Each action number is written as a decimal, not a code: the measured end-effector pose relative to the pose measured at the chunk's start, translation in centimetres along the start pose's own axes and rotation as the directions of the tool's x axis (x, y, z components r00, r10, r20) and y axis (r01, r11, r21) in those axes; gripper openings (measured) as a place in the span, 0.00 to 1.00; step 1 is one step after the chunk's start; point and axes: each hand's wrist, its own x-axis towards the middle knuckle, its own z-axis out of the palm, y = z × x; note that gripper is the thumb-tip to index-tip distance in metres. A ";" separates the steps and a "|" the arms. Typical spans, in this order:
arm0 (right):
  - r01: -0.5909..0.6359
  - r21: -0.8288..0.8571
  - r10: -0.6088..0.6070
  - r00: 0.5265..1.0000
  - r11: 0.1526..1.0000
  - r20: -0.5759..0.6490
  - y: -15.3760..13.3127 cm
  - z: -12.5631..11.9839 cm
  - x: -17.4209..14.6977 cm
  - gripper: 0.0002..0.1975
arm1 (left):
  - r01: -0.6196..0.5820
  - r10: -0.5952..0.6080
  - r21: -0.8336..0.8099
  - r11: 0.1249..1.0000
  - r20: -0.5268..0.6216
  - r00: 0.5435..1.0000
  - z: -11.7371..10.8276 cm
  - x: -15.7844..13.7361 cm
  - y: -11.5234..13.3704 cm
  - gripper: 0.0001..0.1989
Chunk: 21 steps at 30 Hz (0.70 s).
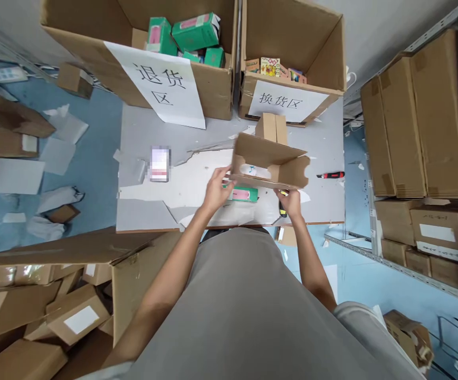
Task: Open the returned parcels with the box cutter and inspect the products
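An open cardboard box [288, 177] is tipped toward me above the worktable, with a small white item bearing blue marks [255, 170] inside. My left hand [217, 191] grips its left end, thumb and fingers closed on the cardboard. At the lower right edge, my right hand [290, 201] holds the box with bent fingers. A yellow-and-black utility knife [283, 210] shows right beside those fingers; whether they touch it I cannot tell. Below the box, a green carton with a pink window [245, 195] lies on the table, partly covered by the box and my left hand.
Two large labelled cartons stand at the back: the left one [217, 87] holds green boxes, the right one [292, 31] small colourful boxes. A red-and-black knife [332, 175] lies right. A large carton of parcels [142, 285] stands lower left; shelves of boxes [403, 126] flank the right.
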 end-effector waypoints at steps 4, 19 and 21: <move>-0.063 0.019 0.064 0.995 0.998 -0.078 4.4 -4.3 1.3 0.14 | 0.002 0.000 -0.011 1.000 0.172 0.985 6.4 1.7 1.5 0.29; -0.215 0.138 0.224 0.973 0.967 -0.053 10.3 -2.8 5.6 0.36 | 0.260 -0.280 0.117 0.958 0.212 0.936 11.9 1.9 -2.9 0.36; -0.235 0.073 0.241 0.966 0.969 -0.090 10.8 -3.8 3.7 0.34 | 0.204 -0.244 0.222 0.953 0.169 0.955 9.4 0.9 -3.8 0.39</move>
